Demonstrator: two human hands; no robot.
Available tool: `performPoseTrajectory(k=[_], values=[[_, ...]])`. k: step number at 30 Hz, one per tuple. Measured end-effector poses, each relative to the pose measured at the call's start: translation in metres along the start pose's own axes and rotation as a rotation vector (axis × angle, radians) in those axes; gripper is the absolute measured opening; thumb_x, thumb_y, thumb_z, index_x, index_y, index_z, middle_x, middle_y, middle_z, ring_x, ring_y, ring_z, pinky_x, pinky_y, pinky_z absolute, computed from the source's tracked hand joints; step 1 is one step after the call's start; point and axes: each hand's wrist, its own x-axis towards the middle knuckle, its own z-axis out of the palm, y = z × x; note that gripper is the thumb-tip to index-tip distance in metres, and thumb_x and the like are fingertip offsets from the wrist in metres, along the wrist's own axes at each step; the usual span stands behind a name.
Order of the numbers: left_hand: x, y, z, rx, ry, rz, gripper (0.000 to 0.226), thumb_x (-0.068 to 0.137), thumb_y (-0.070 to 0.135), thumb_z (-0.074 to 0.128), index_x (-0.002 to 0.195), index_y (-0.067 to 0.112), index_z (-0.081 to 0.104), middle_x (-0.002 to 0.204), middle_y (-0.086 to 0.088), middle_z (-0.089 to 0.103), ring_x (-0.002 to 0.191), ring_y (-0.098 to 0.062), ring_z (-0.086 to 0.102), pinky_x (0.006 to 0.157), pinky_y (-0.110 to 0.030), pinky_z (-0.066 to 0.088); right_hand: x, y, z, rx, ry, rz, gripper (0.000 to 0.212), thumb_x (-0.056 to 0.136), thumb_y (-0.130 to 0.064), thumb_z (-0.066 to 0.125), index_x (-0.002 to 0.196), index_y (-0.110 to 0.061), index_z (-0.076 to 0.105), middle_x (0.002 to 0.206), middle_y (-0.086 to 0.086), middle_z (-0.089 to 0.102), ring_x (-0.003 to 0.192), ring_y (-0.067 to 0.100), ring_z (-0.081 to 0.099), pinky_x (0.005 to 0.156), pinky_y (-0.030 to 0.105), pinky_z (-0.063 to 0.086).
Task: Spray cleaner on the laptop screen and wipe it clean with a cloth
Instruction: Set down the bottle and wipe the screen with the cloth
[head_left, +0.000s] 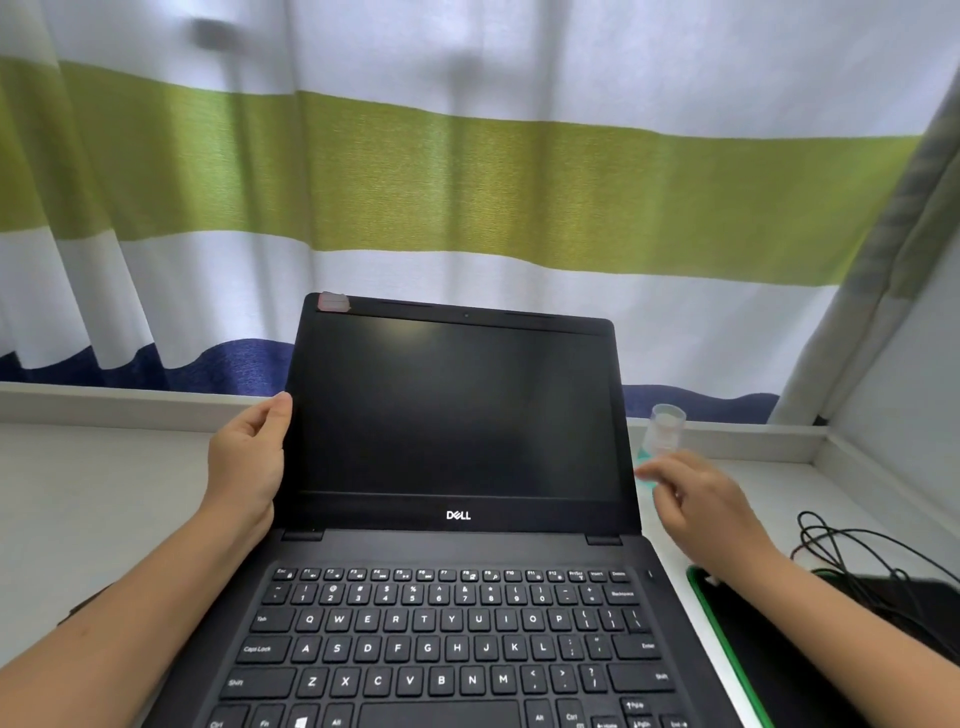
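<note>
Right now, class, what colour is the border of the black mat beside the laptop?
Bright green, along the mat edge nearest the laptop; head view.

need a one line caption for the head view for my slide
Head view: left hand holds the laptop screen by its edge; right hand, fingers loose, nears a small spray bottle.

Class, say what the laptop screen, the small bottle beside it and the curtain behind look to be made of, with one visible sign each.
Laptop screen: matte panel, probably plastic-coated; dark, no sharp glare.
Bottle: clear plastic, possibly glass; blue-green liquid shows through.
Curtain: woven cloth; it hangs in folds.
</note>
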Motion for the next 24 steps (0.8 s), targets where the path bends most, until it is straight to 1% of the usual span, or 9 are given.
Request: performPoseTrajectory(k=[3,7,10,13,16,18,20,21,24], values=[[0.001,0.000,0.000,0.015,0.004,-0.008,0.031,0.093,0.026,0.053,0.116,0.009,0.063,0.106,-0.006,0.065,0.099,-0.017,0.058,0.089,-0.026,0.044,-0.005,0.002,0.003,-0.019,-0.074,-0.004,0.027,0.073,-0.013,0.045,0.083,-0.010,0.071,0.084,0.005,0.070,0.076,0.025,0.063,0.070,0.024,0.040],[0.001,-0.001,-0.001,0.022,-0.002,-0.013,0.032,0.093,0.026,0.053,0.116,0.007,0.063,0.106,-0.006,0.065,0.100,-0.018,0.058,0.089,-0.027,0.044,-0.002,0.011,0.002,-0.096,-0.142,-0.102,0.029,0.074,-0.022,0.042,0.077,-0.014,0.070,0.074,0.001,0.068,0.067,0.026,0.063,0.065,0.023,0.039],[0.001,-0.001,-0.001,0.017,0.002,-0.016,0.031,0.094,0.024,0.053,0.117,0.006,0.063,0.106,-0.007,0.064,0.098,-0.017,0.058,0.089,-0.027,0.044,0.001,0.012,-0.001,-0.131,-0.137,-0.168,0.024,0.073,-0.024,0.046,0.074,-0.017,0.069,0.073,-0.001,0.069,0.067,0.026,0.063,0.066,0.028,0.046],[0.001,-0.001,0.000,0.025,0.001,-0.010,0.029,0.093,0.023,0.053,0.118,0.009,0.062,0.108,-0.006,0.064,0.094,-0.014,0.059,0.088,-0.026,0.043,0.003,0.004,-0.002,-0.129,-0.080,-0.176,0.029,0.079,-0.027,0.043,0.078,-0.015,0.069,0.076,0.000,0.070,0.071,0.026,0.063,0.066,0.034,0.049],[0.002,-0.002,-0.002,0.055,-0.003,-0.008,0.032,0.093,0.019,0.053,0.120,0.004,0.061,0.110,-0.004,0.063,0.101,-0.015,0.056,0.090,-0.026,0.042,0.011,-0.012,-0.003,-0.013,-0.026,-0.023,0.028,0.090,-0.022,0.042,0.088,-0.013,0.068,0.080,0.002,0.067,0.077,0.027,0.060,0.066,0.031,0.039],[0.004,-0.002,-0.002,0.065,-0.005,-0.011,0.032,0.092,0.017,0.054,0.120,0.003,0.061,0.112,-0.005,0.062,0.102,-0.015,0.056,0.091,-0.027,0.042,0.019,-0.021,-0.003,0.138,-0.096,0.126,0.026,0.095,-0.020,0.042,0.084,-0.012,0.064,0.076,0.003,0.064,0.076,0.027,0.057,0.061,0.031,0.035],[0.005,-0.002,-0.002,0.069,-0.004,-0.016,0.033,0.092,0.017,0.055,0.121,0.003,0.060,0.113,-0.004,0.062,0.103,-0.016,0.056,0.093,-0.027,0.042,0.029,-0.030,-0.003,0.285,-0.203,0.266,0.027,0.097,-0.023,0.039,0.085,-0.013,0.061,0.071,0.004,0.062,0.067,0.022,0.055,0.058,0.030,0.036],[0.005,-0.002,-0.002,0.068,-0.003,-0.018,0.033,0.092,0.016,0.055,0.121,0.003,0.060,0.112,-0.004,0.062,0.103,-0.016,0.056,0.093,-0.027,0.042,0.032,-0.032,-0.002,0.371,-0.241,0.335,0.025,0.097,-0.023,0.037,0.088,-0.016,0.060,0.068,0.001,0.060,0.060,0.017,0.053,0.056,0.026,0.038],[0.005,-0.001,0.000,0.050,0.004,-0.024,0.033,0.091,0.014,0.056,0.122,0.002,0.059,0.111,-0.005,0.062,0.103,-0.015,0.055,0.094,-0.027,0.042,0.036,-0.030,0.003,0.568,-0.272,0.495,0.017,0.097,-0.019,0.040,0.099,-0.015,0.057,0.065,-0.003,0.054,0.044,0.004,0.049,0.044,0.015,0.035]])
